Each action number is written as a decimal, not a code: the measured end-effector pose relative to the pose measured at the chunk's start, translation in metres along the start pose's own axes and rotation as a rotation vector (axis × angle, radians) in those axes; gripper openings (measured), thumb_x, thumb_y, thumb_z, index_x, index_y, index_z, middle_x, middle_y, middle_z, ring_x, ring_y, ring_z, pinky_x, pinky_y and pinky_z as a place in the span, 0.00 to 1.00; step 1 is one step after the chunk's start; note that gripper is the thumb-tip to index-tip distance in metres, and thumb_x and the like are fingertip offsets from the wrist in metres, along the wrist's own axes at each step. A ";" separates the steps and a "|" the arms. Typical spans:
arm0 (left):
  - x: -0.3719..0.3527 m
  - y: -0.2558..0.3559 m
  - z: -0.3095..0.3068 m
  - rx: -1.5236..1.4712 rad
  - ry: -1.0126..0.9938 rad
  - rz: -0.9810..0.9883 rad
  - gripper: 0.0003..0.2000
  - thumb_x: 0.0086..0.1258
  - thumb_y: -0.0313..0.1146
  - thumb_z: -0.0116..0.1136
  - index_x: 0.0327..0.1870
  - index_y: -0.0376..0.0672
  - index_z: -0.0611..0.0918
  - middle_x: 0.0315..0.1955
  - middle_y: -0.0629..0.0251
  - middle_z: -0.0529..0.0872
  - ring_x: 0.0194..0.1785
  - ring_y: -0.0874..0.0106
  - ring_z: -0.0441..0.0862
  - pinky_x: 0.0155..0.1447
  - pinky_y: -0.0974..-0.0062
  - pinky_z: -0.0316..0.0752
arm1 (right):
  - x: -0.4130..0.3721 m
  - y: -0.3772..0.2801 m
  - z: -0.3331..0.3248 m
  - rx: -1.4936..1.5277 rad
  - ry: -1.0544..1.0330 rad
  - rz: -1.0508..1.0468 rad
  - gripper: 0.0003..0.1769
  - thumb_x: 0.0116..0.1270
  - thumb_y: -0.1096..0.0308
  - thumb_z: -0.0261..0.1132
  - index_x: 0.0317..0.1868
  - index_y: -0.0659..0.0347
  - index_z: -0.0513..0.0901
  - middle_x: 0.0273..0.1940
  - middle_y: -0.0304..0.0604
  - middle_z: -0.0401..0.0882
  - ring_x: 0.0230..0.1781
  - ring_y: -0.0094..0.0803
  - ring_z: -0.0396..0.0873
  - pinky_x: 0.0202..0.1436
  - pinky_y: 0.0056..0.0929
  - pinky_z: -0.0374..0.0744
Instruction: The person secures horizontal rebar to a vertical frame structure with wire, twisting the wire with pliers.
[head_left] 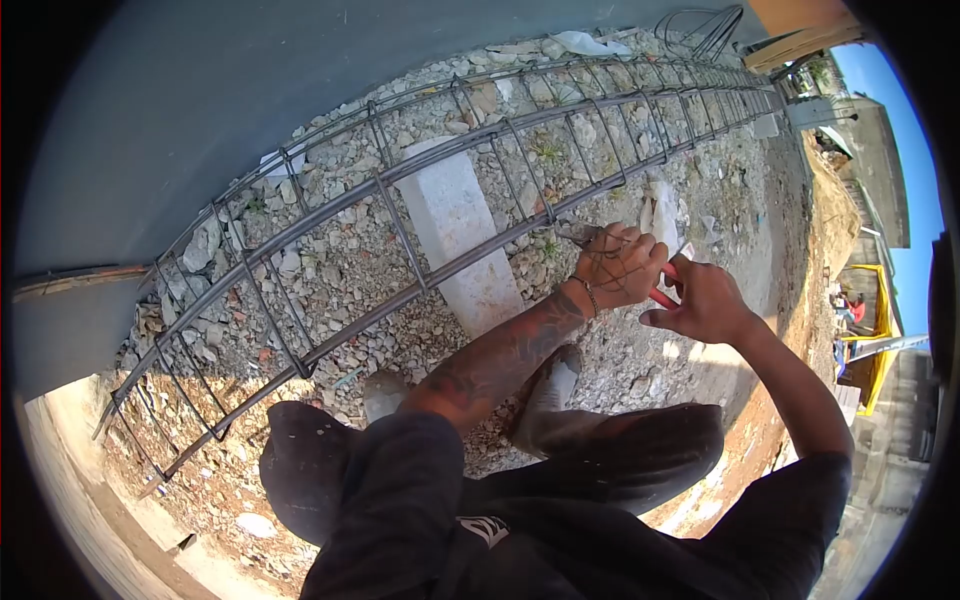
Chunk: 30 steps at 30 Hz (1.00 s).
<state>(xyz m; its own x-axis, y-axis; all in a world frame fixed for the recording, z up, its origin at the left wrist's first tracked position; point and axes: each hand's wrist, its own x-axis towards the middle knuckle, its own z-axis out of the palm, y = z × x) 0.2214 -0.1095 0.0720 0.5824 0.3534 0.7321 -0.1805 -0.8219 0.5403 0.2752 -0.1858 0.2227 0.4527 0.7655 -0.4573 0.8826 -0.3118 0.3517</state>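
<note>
My left hand (622, 265), on the tattooed arm, is closed on thin wires (606, 250) that cross over its fingers. Just right of it, my right hand (705, 300) grips a red-handled tool (663, 297); its head is hidden. Both hands are close together, slightly below the near bar of a long steel rebar cage (455, 268). The cage, made of long bars and rectangular stirrups, runs diagonally above the ground.
A pale concrete block (455, 215) lies beneath the cage on rubble (385, 335). A grey wall (200, 110) stands along the far side. Coiled bars (708, 30) lie at the top. My boots (550, 385) are on gravel. A yellow frame (884, 340) stands at the right.
</note>
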 end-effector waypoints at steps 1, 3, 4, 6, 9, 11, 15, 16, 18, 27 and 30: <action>-0.007 -0.001 -0.002 0.042 0.088 0.119 0.06 0.49 0.35 0.55 0.21 0.44 0.74 0.19 0.67 0.74 0.28 0.69 0.76 0.31 0.72 0.67 | 0.009 0.017 0.006 0.441 -0.340 -0.020 0.27 0.56 0.54 0.68 0.46 0.67 0.71 0.39 0.51 0.78 0.41 0.39 0.80 0.41 0.34 0.79; -0.013 -0.001 -0.003 0.001 0.143 0.177 0.06 0.49 0.35 0.54 0.21 0.44 0.73 0.18 0.68 0.72 0.26 0.69 0.75 0.30 0.72 0.66 | 0.003 0.023 0.025 1.493 -0.888 0.188 0.25 0.61 0.54 0.64 0.48 0.68 0.75 0.41 0.50 0.79 0.35 0.37 0.79 0.39 0.34 0.77; -0.016 -0.003 -0.006 -0.026 0.199 0.225 0.06 0.48 0.35 0.54 0.20 0.44 0.72 0.17 0.70 0.70 0.25 0.70 0.73 0.29 0.72 0.65 | -0.003 0.012 0.025 1.714 -1.028 0.216 0.22 0.61 0.55 0.64 0.45 0.67 0.76 0.36 0.47 0.80 0.32 0.39 0.79 0.38 0.36 0.77; -0.022 -0.004 -0.009 -0.004 0.162 0.241 0.07 0.47 0.35 0.56 0.22 0.43 0.74 0.20 0.69 0.73 0.28 0.70 0.74 0.32 0.72 0.66 | -0.004 0.001 0.035 1.344 -0.861 0.181 0.19 0.62 0.58 0.64 0.43 0.68 0.75 0.33 0.49 0.80 0.34 0.40 0.80 0.36 0.36 0.77; -0.011 0.025 -0.005 0.151 0.283 -0.130 0.11 0.48 0.30 0.58 0.34 0.40 0.78 0.37 0.63 0.79 0.44 0.66 0.75 0.43 0.71 0.66 | -0.002 0.007 0.033 0.109 0.188 -0.078 0.18 0.54 0.62 0.67 0.38 0.66 0.72 0.26 0.50 0.75 0.30 0.45 0.78 0.36 0.41 0.76; 0.015 0.033 -0.010 0.164 0.329 -0.189 0.10 0.48 0.31 0.58 0.33 0.41 0.77 0.36 0.63 0.78 0.43 0.66 0.74 0.43 0.70 0.65 | 0.006 0.014 0.026 -0.094 0.419 -0.082 0.21 0.52 0.61 0.68 0.39 0.66 0.72 0.27 0.49 0.75 0.30 0.47 0.78 0.38 0.42 0.76; 0.016 0.017 -0.001 0.020 0.225 -0.157 0.08 0.47 0.33 0.59 0.24 0.43 0.72 0.25 0.65 0.72 0.31 0.66 0.70 0.36 0.70 0.62 | -0.004 0.007 -0.015 -0.086 0.259 -0.166 0.18 0.51 0.63 0.68 0.37 0.66 0.74 0.31 0.49 0.77 0.32 0.45 0.79 0.39 0.40 0.77; 0.015 0.015 -0.003 -0.004 0.225 -0.084 0.09 0.47 0.33 0.59 0.23 0.44 0.71 0.23 0.66 0.70 0.28 0.66 0.68 0.35 0.70 0.61 | -0.002 0.009 -0.026 0.023 0.066 -0.199 0.16 0.52 0.63 0.67 0.36 0.65 0.74 0.31 0.48 0.77 0.32 0.43 0.80 0.39 0.41 0.77; 0.006 0.019 -0.007 -0.035 0.307 -0.028 0.09 0.47 0.33 0.60 0.22 0.44 0.71 0.20 0.67 0.69 0.25 0.66 0.68 0.34 0.69 0.61 | 0.001 0.008 -0.041 0.364 -0.246 -0.112 0.13 0.52 0.66 0.66 0.34 0.64 0.75 0.31 0.49 0.77 0.33 0.40 0.81 0.39 0.41 0.77; 0.040 0.055 -0.002 -0.072 0.418 -0.209 0.25 0.48 0.31 0.64 0.50 0.39 0.71 0.52 0.56 0.70 0.58 0.56 0.66 0.60 0.53 0.61 | -0.020 0.035 -0.006 -0.393 0.524 0.012 0.07 0.58 0.69 0.56 0.39 0.55 0.71 0.40 0.47 0.69 0.44 0.41 0.70 0.47 0.40 0.67; 0.052 0.061 -0.022 -0.209 0.455 -0.088 0.25 0.49 0.32 0.63 0.51 0.40 0.70 0.52 0.55 0.70 0.58 0.56 0.66 0.61 0.53 0.60 | -0.031 0.068 0.025 -0.049 0.487 0.015 0.08 0.57 0.71 0.57 0.39 0.57 0.71 0.39 0.47 0.70 0.42 0.44 0.71 0.45 0.40 0.68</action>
<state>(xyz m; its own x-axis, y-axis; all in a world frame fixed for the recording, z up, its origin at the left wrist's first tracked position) 0.2237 -0.1310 0.1521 0.2070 0.6144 0.7614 -0.3284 -0.6895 0.6456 0.3246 -0.2449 0.2406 0.3435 0.9389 -0.0204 0.8641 -0.3075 0.3985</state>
